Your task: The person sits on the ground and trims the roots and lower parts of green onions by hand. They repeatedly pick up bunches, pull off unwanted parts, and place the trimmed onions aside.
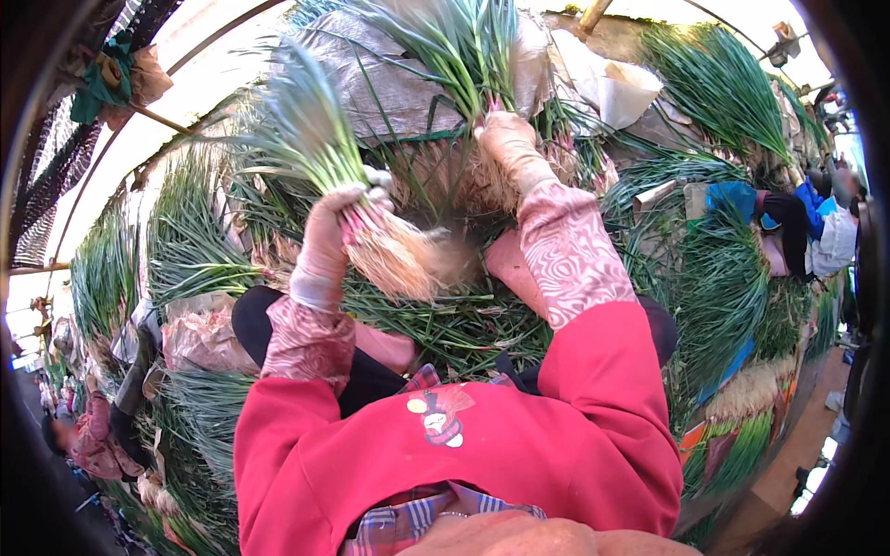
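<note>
A bunch of green onions [334, 149] is held in my gloved left hand [341, 219], gripped just above the pinkish bulbs. Its pale roots [393, 257] hang down to the right and look blurred. My right hand [511, 142], also gloved, closes around the lower stems of other green onions [473, 62], whose leaves rise over a sack-covered heap [348, 69]. Below that hand a mass of brownish roots [445, 174] shows under the sack's edge. Loose onion leaves [459, 333] litter the ground between my legs.
Piles of green onions [723, 299] lie to the right, with more leaning stacks [181, 222] at left. A crumpled plastic sack [208, 333] sits beside my left knee. Other people [813, 215] sit at the far right, and another person [97, 431] at far left.
</note>
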